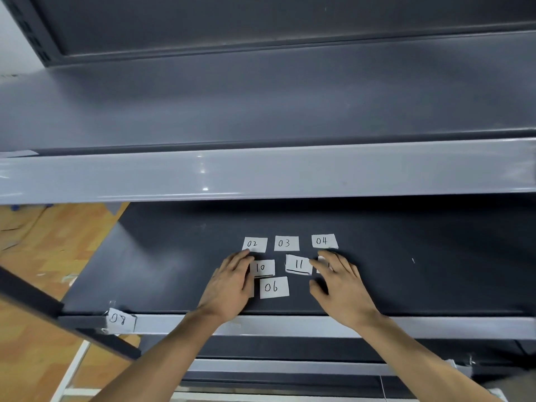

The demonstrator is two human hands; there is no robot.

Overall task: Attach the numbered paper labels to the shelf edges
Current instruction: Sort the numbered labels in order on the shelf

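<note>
I count six readable loose labels (286, 243) on shelf (174, 256), two part-hidden under hands, one 08 label (120, 320) on shelf edge (290, 326). Left hand (232, 282) flat, right hand (340, 281) spread; both grips released.

Left grip (232, 278) and right grip (338, 281) reach forward palm-down, side by side (fingers loosely spread).

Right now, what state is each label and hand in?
Label 08: attached to shelf edge.
Label 02: loose on shelf.
Label 03: loose.
Label 04: loose.
Label 10: loose.
Label 11: loose.
Label 06: loose.
Left hand: open, resting on shelf.
Right hand: open, covering another label.
</note>
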